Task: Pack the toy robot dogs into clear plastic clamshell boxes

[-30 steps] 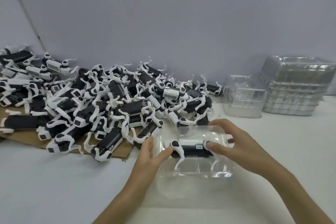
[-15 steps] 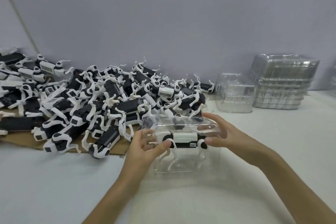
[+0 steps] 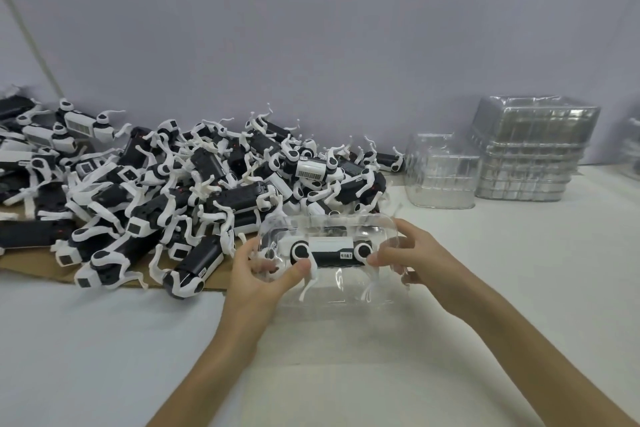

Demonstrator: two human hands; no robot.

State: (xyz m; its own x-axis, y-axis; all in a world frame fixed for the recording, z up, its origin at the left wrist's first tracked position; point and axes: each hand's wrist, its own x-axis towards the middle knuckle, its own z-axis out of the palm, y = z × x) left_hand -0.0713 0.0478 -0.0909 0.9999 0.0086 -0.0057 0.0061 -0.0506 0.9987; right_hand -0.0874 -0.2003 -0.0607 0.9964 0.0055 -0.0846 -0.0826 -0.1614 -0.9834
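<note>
We hold the clamshell box (image 3: 329, 288) between both hands at the near edge of the heap, low over the table (image 3: 104, 357); whether its bottom edge rests there we cannot tell. One toy robot dog (image 3: 329, 248) lies lengthwise inside it, legs pointing down. Our left hand (image 3: 256, 277) clamps the left end, thumb in front and fingers behind, and our right hand (image 3: 415, 256) curls round the right end. We judge the shell light, thin and springy, probably slick, so the stiffer rims and ends are the places to squeeze, not the bulging middle. The dog looks like hard plastic, and its slim white legs could snap if the lid pinches them. A small label (image 3: 345, 255) on its dark flank carries characters too small to read. In the pile of loose dogs (image 3: 173, 191) on the cardboard sheet (image 3: 34, 270), a barcode sticker (image 3: 310, 170) shows bars but no legible digits. To the right, well apart, stand one empty shell (image 3: 441, 173) and a stack of empty clamshells (image 3: 530, 156).
</note>
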